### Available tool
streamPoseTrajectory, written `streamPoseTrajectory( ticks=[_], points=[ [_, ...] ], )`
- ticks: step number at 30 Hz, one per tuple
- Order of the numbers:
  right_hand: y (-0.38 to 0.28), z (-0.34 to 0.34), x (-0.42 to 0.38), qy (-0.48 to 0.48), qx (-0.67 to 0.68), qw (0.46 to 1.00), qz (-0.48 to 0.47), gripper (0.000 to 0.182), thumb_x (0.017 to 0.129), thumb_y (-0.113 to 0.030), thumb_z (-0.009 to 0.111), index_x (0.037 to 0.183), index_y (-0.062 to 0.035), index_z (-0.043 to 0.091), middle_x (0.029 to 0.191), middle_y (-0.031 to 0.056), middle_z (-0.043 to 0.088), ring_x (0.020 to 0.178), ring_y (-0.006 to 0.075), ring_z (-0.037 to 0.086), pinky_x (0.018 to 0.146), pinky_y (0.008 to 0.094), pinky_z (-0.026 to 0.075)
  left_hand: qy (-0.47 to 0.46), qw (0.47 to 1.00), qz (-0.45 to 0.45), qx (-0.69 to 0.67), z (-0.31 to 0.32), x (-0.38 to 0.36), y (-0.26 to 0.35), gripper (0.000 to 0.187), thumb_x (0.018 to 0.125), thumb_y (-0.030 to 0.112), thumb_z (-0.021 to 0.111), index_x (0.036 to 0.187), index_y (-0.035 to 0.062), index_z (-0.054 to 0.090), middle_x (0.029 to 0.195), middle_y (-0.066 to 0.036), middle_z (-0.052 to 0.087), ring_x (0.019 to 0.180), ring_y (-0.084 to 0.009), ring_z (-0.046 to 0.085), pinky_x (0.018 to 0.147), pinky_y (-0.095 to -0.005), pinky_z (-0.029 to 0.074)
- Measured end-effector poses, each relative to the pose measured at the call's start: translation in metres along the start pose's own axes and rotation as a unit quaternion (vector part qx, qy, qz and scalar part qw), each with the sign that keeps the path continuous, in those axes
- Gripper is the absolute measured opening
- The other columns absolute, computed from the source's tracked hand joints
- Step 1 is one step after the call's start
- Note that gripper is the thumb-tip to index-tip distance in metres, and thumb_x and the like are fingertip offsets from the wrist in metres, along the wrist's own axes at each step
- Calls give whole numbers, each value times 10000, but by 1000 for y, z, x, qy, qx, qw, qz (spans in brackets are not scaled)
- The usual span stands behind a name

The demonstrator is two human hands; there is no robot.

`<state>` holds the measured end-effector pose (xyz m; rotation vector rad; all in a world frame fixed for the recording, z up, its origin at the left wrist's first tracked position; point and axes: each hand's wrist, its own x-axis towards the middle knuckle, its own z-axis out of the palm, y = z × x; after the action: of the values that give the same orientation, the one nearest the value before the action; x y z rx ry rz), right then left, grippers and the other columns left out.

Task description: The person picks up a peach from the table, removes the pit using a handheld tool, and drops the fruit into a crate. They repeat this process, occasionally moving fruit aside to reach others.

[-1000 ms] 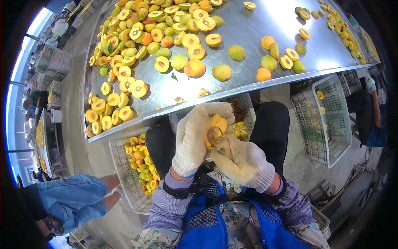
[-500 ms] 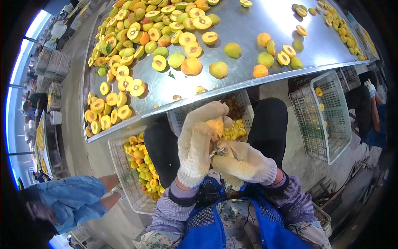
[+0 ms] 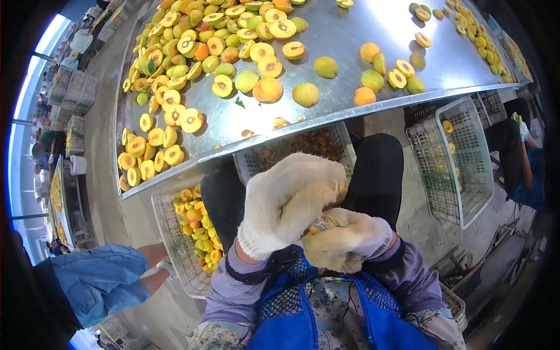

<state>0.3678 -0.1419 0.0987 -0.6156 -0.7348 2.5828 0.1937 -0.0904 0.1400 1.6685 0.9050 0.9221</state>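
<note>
Head view: left hand (image 3: 294, 197) now curled over, its fruit no longer visible, so I cannot tell its grip; right hand (image 3: 347, 236) pinches a metal tool (image 3: 319, 223).

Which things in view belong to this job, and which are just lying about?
Seemingly in the job:
- left hand, right hand
- metal tool, mostly hidden
- halved fruit on metal table
- fruit crate by left leg
- crate between knees

Apparently lying about:
- green leaf
- white container, far left
</note>
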Motion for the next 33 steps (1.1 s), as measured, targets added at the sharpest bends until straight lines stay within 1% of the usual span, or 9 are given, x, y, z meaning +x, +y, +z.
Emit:
streamPoseTrajectory(
  ticks=[5, 7, 14, 16, 18, 20, 21, 26, 33],
  points=[
    [17, 1, 0, 14, 199, 980, -13, 198, 915, -210, 628, 1006, -37, 594, 771, -14, 592, 638, 82, 568, 550, 216, 456, 26, 972, 216, 86, 6, 0, -16, 266, 880, 262, 613, 932, 1, 627, 1016, -157, 668, 823, -309, 675, 736, -353, 541],
    [14, 3, 0, -45, 258, 965, -11, 206, 908, -188, 639, 1039, -37, 591, 798, -10, 602, 678, 90, 589, 578, 220, 473, 49, 917, -59, -392, 19, -11, -12, 438, 981, 395, 477, 1031, -22, 603, 1026, -177, 667, 801, -271, 681, 707, -363, 553],
    [6, -17, -10, 18, 107, 992, 58, 278, 825, -195, 683, 960, 28, 587, 795, 91, 597, 658, 149, 599, 551, 268, 462, 372, 898, -152, -181, -53, -58, -55, 445, 1015, 395, 423, 1100, 6, 623, 979, -137, 683, 777, -180, 657, 596, -257, 512],
    [4, -18, -11, 53, 133, 990, 7, 290, 823, -201, 686, 962, 34, 587, 790, 94, 595, 648, 156, 592, 545, 275, 460, 332, 896, -196, 220, -96, -79, -64, 242, 935, 214, 597, 978, -10, 678, 968, -116, 677, 869, -225, 633, 812, -356, 497],
    [14, -37, 3, 17, 129, 991, 17, 291, 851, -237, 663, 975, 15, 587, 780, 69, 592, 613, 138, 570, 521, 257, 442, 243, 740, -29, 627, -112, -88, -81, 186, 860, 140, 661, 978, -3, 673, 961, -141, 665, 873, -286, 625, 826, -372, 490],
    [16, -45, 26, -224, 299, 906, 198, 212, 925, -206, 622, 1061, -47, 590, 799, -12, 574, 648, 87, 563, 481, 222, 426, 263, 867, -9, 423, -104, -60, -80, 182, 828, 148, 680, 957, 20, 676, 977, -151, 653, 899, -330, 617, 837, -387, 484],
    [-8, -5, 14, -28, 19, 992, 121, 198, 931, -233, 617, 1000, -48, 602, 782, -17, 569, 677, 74, 547, 528, 208, 415, 186, 870, -33, 456, -104, -51, -85, 223, 887, 166, 638, 1031, -2, 659, 1116, -149, 632, 1002, -337, 603, 887, -370, 477],
    [-2, -9, 8, 8, -20, 997, 73, 232, 926, -226, 631, 1034, -23, 600, 877, 10, 612, 790, 74, 559, 686, 233, 462, -50, 873, -232, 425, -70, 41, -134, 522, 899, 558, 432, 1228, 191, 604, 1288, -190, 550, 1179, -381, 520, 961, -429, 434],
    [8, -13, 7, 132, 28, 991, -6, 302, 919, -234, 636, 1089, 8, 576, 836, 17, 609, 699, 70, 557, 619, 229, 477, -223, 857, 2, 464, -29, 100, -160, 242, 891, 361, 502, 1101, 295, 604, 975, -84, 628, 965, -285, 588, 807, -369, 491]
  ],
)
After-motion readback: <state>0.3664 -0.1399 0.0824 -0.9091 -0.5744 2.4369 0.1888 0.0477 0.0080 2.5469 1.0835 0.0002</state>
